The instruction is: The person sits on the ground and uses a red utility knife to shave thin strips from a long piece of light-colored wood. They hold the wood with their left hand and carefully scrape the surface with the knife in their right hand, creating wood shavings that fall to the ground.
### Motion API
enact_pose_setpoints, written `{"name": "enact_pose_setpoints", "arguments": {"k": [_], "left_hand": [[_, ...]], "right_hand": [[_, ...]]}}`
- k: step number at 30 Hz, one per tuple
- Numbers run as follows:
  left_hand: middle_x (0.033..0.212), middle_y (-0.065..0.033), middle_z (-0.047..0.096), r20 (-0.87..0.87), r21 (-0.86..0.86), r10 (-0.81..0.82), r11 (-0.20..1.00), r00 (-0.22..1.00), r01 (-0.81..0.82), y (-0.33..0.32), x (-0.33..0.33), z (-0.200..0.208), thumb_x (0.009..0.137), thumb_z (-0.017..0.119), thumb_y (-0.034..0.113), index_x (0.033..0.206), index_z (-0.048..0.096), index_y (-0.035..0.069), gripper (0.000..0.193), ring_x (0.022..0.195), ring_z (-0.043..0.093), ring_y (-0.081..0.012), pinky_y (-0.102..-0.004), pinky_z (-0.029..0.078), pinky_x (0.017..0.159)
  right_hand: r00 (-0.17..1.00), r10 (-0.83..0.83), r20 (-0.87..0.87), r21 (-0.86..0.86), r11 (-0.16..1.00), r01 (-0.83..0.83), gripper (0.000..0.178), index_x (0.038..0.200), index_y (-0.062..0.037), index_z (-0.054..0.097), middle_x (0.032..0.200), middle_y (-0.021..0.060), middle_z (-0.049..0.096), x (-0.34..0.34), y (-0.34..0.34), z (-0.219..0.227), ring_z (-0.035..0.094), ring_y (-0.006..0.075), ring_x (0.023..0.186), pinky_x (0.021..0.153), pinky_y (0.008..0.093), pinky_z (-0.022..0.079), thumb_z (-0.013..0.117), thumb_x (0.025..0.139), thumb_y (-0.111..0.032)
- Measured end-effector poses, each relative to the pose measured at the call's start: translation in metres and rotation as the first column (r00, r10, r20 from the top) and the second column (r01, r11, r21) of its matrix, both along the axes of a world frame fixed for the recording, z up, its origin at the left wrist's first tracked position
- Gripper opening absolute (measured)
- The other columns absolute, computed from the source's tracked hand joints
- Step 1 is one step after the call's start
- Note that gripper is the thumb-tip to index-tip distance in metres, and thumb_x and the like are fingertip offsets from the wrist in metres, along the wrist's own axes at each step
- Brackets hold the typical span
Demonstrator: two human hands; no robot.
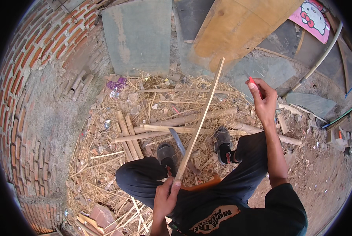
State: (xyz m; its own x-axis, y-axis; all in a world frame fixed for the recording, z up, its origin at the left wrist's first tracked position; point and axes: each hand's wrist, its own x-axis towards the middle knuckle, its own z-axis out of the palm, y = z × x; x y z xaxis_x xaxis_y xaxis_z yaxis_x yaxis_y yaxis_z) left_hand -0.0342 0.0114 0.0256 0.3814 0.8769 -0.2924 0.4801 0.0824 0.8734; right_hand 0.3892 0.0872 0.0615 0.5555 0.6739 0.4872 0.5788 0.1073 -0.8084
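My left hand [166,198] is closed around the lower end of a long, pale strip of wood or bamboo [201,118]. The strip slants up and away over my lap, its far end free in the air. Off to the right, my right hand [262,96] grips a red-handled utility knife [252,82], its thin blade pointing up and left, apart from the strip. Between my shoes a machete-like blade [177,140] lies on the ground, partly hidden behind the strip.
Bamboo poles [188,118] and split pieces [129,135] lie among straw and shavings [105,169]. A brick wall [30,129] stands at left. Grey boards [138,37] and a brown board [243,29] lean at the back. A reddish stone [103,216] sits at lower left.
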Motion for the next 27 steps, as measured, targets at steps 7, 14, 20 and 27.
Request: {"name": "enact_pose_setpoints", "arguments": {"k": [7, 14, 20, 27], "left_hand": [[0.064, -0.0182, 0.056, -0.004, 0.077, 0.001, 0.997, 1.0, -0.001, 0.02, 0.028, 0.014, 0.113, 0.058, 0.03, 0.097, 0.06, 0.0, 0.034, 0.058, 0.056, -0.0389, -0.0459, 0.045, 0.061], [0.07, -0.0237, 0.064, -0.165, 0.314, 0.009, 0.948, 0.986, 0.044, 0.014, 0.047, 0.027, 0.113, 0.057, 0.029, 0.104, 0.061, 0.001, 0.03, 0.068, 0.066, -0.049, -0.0557, 0.049, 0.064], [0.07, -0.0249, 0.067, -0.238, 0.345, 0.019, 0.936, 0.971, 0.067, 0.011, 0.045, 0.018, 0.112, 0.056, 0.03, 0.105, 0.06, 0.002, 0.029, 0.068, 0.068, -0.0511, -0.0596, 0.05, 0.063], [0.066, -0.0254, 0.059, -0.267, 0.205, -0.014, 0.976, 0.964, 0.071, -0.011, 0.036, 0.019, 0.114, 0.053, 0.03, 0.102, 0.06, 0.0, 0.032, 0.067, 0.063, -0.0523, -0.0576, 0.045, 0.064]], "right_hand": [[0.834, 0.476, 0.278, -0.082, 0.877, -0.474, 0.027, 0.107, -0.0055, 0.081, 0.091, 0.0091, 0.078, -0.1, -0.039, -0.026, 0.074, 0.0236, 0.069, 0.059, 0.0347, 0.057, 0.09, 0.086, -0.02], [0.792, 0.54, 0.284, -0.16, 0.841, -0.517, 0.029, 0.106, -0.0042, 0.081, 0.084, 0.0089, 0.075, -0.121, -0.047, -0.025, 0.072, 0.0235, 0.066, 0.059, 0.0328, 0.056, 0.09, 0.082, -0.017], [0.822, 0.504, 0.265, -0.161, 0.864, -0.477, 0.027, 0.105, -0.0029, 0.081, 0.086, 0.0101, 0.076, -0.115, -0.04, -0.028, 0.072, 0.0245, 0.067, 0.06, 0.033, 0.056, 0.089, 0.083, -0.016], [0.945, 0.215, 0.246, -0.083, 0.976, -0.2, 0.027, 0.106, -0.0009, 0.082, 0.094, 0.0169, 0.08, -0.058, -0.006, -0.023, 0.078, 0.0305, 0.078, 0.073, 0.0369, 0.06, 0.085, 0.09, -0.022]]}}
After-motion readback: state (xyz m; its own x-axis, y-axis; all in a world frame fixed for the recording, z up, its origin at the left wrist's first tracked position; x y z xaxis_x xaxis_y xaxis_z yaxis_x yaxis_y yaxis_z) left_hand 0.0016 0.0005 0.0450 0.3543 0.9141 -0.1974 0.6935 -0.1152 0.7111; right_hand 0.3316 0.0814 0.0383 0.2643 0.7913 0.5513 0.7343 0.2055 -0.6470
